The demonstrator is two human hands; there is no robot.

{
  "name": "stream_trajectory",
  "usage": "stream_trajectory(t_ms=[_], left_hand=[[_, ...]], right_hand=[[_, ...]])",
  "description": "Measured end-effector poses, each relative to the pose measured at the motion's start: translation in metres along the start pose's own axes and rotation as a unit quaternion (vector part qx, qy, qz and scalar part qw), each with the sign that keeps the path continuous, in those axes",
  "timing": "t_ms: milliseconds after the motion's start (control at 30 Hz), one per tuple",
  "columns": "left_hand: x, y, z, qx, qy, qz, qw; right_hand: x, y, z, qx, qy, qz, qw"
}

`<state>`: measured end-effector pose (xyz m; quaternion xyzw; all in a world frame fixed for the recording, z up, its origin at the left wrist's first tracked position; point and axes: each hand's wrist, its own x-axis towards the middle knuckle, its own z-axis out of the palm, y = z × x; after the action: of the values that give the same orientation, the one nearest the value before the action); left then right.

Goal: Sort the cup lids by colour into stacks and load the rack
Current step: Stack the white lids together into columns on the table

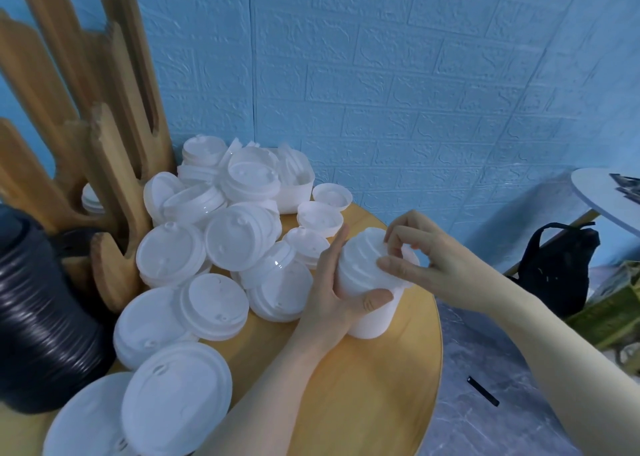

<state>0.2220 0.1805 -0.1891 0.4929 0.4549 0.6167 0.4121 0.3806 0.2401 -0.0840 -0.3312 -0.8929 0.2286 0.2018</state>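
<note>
Head view: a white lid stack is gripped by the left hand and pinched by the right hand, while many loose lids remain unsorted and the wooden rack is barely loaded.

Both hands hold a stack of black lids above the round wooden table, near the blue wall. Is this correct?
Not quite: the head view shows the stack of lids held by the left hand and right hand is white. The black lids stand untouched at the far left.
</note>
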Motion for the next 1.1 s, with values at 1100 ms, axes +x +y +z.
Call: stream_trajectory(t_ms=[1100], left_hand=[[0.0,0.001,-0.003,-0.005,-0.004,-0.005,1.0]], right_hand=[[-0.009,0.02,0.069,0.359,0.132,0.03,0.923]])
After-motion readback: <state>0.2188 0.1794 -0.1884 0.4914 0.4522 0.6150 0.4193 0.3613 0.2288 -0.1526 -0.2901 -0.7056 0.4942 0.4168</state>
